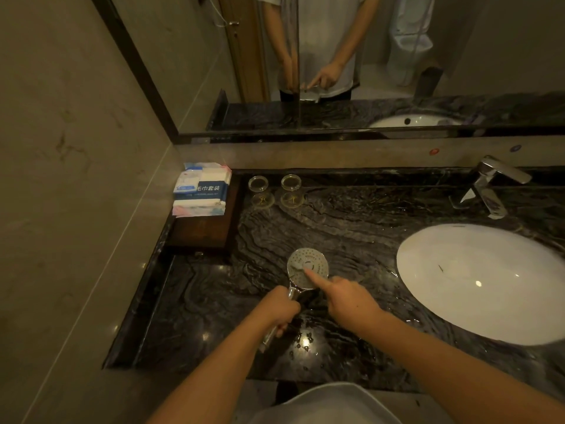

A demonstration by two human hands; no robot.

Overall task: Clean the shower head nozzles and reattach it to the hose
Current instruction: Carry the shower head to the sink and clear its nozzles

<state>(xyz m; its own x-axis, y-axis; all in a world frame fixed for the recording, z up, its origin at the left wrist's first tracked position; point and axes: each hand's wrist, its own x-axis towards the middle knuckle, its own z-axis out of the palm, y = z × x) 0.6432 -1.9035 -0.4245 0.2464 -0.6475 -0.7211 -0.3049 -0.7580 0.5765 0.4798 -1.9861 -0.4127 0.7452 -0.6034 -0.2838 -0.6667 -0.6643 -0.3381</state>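
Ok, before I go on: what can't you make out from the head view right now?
- Round chrome shower head: nozzles too small and dim to judge clean or clogged.
- Its handle: the middle is covered by the left hand, and the lower end is too dark to read.
- Hose: none in view.
- White oval sink: cut off by the right edge.
- Right hand: its index fingertip covers part of the face.

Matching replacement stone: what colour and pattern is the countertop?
The countertop is black with wavy grey veining, seen in the head view.
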